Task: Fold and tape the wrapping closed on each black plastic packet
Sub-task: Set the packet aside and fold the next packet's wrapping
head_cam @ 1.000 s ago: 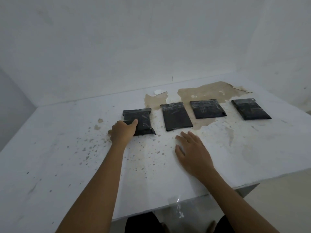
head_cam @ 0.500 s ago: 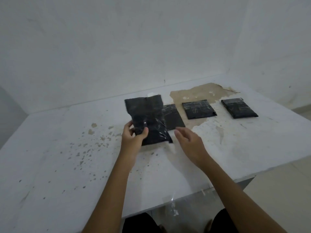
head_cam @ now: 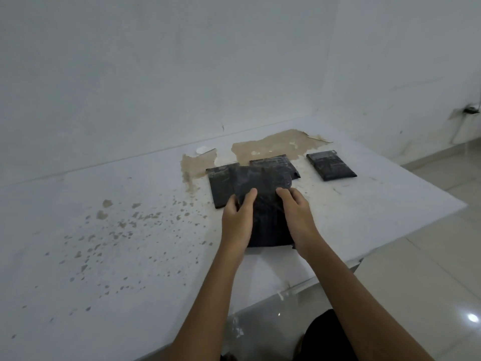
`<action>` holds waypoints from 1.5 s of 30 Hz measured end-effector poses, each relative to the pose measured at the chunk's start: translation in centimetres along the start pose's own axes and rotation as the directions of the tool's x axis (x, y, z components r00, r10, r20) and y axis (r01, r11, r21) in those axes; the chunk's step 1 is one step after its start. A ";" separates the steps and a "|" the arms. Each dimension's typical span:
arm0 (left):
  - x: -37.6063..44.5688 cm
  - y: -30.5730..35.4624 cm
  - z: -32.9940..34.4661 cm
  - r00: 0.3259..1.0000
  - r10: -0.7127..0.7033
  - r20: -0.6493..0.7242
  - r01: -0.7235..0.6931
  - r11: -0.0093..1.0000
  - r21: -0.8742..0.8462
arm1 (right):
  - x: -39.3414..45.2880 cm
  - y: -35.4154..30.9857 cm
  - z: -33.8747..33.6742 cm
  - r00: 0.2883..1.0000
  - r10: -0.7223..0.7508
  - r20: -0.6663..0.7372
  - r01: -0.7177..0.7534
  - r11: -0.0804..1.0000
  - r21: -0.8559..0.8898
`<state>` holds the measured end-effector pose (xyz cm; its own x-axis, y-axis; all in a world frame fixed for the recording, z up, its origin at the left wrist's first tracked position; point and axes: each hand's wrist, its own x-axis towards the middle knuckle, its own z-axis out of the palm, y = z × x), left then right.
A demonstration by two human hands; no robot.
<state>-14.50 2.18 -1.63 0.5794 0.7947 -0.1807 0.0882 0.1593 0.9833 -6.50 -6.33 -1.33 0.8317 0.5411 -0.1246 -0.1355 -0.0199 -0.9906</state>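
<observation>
So far one black packet [head_cam: 268, 217] is in work, its wrapping loose: left hand [head_cam: 238, 220] and right hand [head_cam: 296, 217] each grip a side. Behind it, three packets [head_cam: 330, 165] lie wrapped on the table [head_cam: 130, 230]; no tape is visible.

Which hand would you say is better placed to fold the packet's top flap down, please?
Probably the left hand: its thumb already pinches the held packet near the loose top, while the right hand grips the side.
</observation>
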 end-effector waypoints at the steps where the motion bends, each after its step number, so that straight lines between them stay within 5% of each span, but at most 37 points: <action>1: 0.1 0.0 0.5 1.000 0.002 -0.018 -0.003 1.000 -0.014 | 0.0 0.0 -0.1 1.000 -0.002 -0.024 0.003 1.000 0.022; 13: 1.0 -0.9 1.9 0.973 0.124 -0.196 -0.146 0.984 -0.102 | 0.7 0.9 0.0 0.991 -0.069 -0.112 0.076 0.996 0.055; 26: 1.7 -0.1 1.3 0.972 0.055 -0.230 -0.105 0.972 -0.209 | 1.8 -0.1 -0.9 0.991 -0.031 -0.128 0.045 0.993 0.106; 45: 1.5 0.5 1.0 0.974 -0.046 -0.222 -0.059 0.895 -0.442 | 1.9 -0.3 -1.2 0.990 0.127 -0.059 -0.090 0.902 0.422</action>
<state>-12.71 2.88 -1.37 0.3802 0.8969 -0.2260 -0.3136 0.3549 0.8808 -4.29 -6.29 -1.36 0.8382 0.4835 -0.2524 -0.4247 0.2883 -0.8582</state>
